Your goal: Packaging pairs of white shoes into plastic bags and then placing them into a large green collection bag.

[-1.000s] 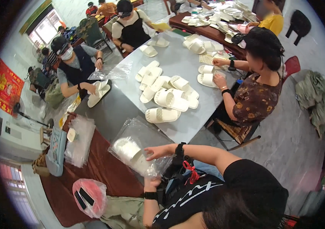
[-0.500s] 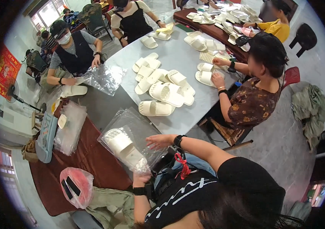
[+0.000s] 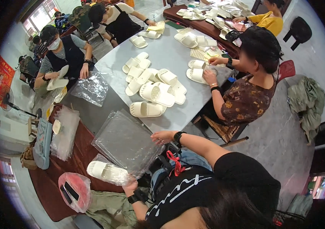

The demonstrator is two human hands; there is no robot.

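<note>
Our two hands work a bagged slipper at the tabletop's near edge.

From the head view, our left hand (image 3: 130,187), forearm bent up from below, has its grip clamped on the clear bag (image 3: 126,143) where the white slipper (image 3: 105,171) lies inside, on the brown tabletop (image 3: 80,147). Our right hand (image 3: 162,136) reaches across, fingers pinched together on the bag's far edge, just beside the grey table (image 3: 170,57).

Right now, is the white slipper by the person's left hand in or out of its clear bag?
In: the white slipper shows through clear bag film gripped by the left hand.
</note>
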